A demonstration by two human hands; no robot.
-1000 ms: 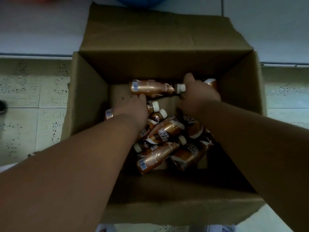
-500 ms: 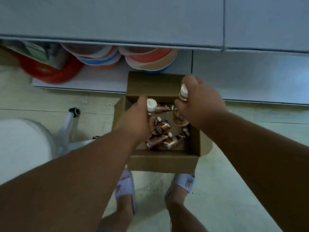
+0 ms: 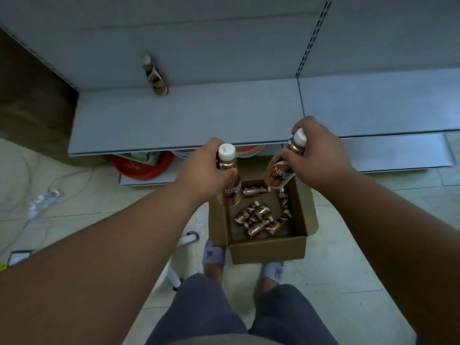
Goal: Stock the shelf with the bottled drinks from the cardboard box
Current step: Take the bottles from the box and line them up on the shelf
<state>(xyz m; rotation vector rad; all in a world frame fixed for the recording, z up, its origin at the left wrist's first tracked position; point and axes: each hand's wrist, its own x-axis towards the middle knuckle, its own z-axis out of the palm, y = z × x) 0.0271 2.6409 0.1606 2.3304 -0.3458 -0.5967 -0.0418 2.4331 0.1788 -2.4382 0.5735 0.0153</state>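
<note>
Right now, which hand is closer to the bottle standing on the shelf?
Left. The left hand is below and slightly right of the shelf bottle; the right hand is much farther right.

Your arms reach forward side by side, bare to the elbow. Your left hand (image 3: 204, 170) and right hand (image 3: 321, 158) are each curled in a closed grip, fingers (image 3: 290, 155) wrapped tight.

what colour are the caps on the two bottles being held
White, on both the left bottle's cap and the right bottle's cap; the head view shows them.
</note>
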